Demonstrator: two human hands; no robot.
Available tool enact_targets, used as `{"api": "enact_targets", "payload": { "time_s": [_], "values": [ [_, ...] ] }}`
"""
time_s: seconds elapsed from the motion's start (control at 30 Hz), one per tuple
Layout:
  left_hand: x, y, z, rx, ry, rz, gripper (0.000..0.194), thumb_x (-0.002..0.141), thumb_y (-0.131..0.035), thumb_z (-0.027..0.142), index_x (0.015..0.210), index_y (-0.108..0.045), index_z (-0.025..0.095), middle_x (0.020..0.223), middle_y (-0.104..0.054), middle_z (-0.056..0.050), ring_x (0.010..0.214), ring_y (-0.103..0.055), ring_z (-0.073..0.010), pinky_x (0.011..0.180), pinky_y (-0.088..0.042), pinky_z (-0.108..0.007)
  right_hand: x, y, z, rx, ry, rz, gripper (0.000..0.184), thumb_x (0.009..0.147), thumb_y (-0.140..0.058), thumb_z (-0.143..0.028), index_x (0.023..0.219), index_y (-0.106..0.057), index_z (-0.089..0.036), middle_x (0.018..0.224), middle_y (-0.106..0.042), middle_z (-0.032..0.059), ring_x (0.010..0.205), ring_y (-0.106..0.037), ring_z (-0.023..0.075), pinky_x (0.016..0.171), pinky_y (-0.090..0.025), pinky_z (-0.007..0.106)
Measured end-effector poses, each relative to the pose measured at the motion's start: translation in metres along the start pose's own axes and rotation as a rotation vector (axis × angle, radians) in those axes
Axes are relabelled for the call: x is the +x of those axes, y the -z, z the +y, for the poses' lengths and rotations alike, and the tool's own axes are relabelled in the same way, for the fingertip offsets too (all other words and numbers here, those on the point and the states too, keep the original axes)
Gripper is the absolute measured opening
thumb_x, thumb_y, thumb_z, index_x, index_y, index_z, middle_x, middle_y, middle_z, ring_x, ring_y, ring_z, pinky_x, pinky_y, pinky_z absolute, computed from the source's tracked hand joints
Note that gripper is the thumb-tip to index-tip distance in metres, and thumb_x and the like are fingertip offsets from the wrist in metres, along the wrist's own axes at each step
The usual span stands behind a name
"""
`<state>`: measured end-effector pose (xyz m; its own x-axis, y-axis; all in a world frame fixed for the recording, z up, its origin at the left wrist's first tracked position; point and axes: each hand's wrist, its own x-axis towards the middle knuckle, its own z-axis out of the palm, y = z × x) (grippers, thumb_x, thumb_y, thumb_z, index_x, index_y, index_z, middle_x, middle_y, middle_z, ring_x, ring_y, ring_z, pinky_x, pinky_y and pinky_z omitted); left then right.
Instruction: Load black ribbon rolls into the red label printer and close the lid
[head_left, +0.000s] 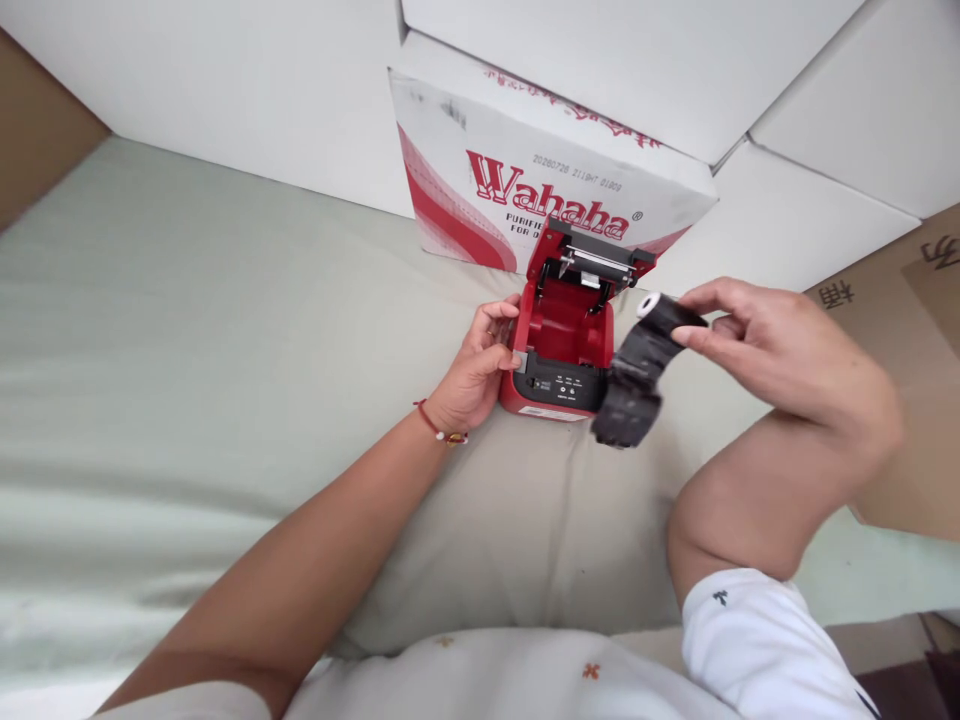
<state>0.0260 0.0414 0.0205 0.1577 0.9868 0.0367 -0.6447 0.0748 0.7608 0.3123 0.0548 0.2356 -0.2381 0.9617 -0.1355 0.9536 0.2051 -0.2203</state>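
Observation:
A small red and black label printer (559,370) stands on the pale green cloth with its lid (592,255) raised, baring a red compartment. My left hand (484,365) grips the printer's left side, the thumb on a grey tab at the front corner and the fingers along the wall. To the right of the printer, my right hand (739,325) pinches a roll of black label ribbon (667,318) with a white core between thumb and fingers. A loose black strip hangs from the roll down past the printer's front right corner, blurred at its lower end.
Behind the printer leans a white and red Wahaha carton (555,170), close to the raised lid. White panels (247,90) form the back. A brown cardboard box (900,400) stands at the right, near my right forearm. Pale green cloth (225,330) covers the surface.

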Motion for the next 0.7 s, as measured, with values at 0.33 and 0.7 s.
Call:
{"api": "enact_targets", "payload": {
  "time_s": [0.33,0.7],
  "values": [
    [0.002,0.001,-0.002,-0.016,0.003,0.012,0.058,0.065,-0.088,0.021,0.117,-0.066,0.033,0.171,-0.060,0.004,0.155,-0.056,-0.0279,0.109,-0.057,-0.037,0.038,-0.056,0.078,-0.203,-0.280,-0.139,0.034,0.098,-0.066,-0.024,0.126,-0.084,-0.019,0.128,-0.086,0.0147,0.107,-0.078,0.0294,0.092,-0.058,0.040],
    [0.002,-0.002,0.000,-0.013,0.011,0.028,0.058,0.064,-0.087,0.021,0.117,-0.066,0.033,0.170,-0.062,0.004,0.157,-0.055,-0.0285,0.112,-0.056,-0.038,0.023,-0.094,0.037,-0.011,0.030,-0.208,0.044,0.097,-0.066,-0.017,0.138,-0.081,-0.015,0.139,-0.084,0.0160,0.121,-0.079,0.0282,0.110,-0.058,0.040]
  ]
}}
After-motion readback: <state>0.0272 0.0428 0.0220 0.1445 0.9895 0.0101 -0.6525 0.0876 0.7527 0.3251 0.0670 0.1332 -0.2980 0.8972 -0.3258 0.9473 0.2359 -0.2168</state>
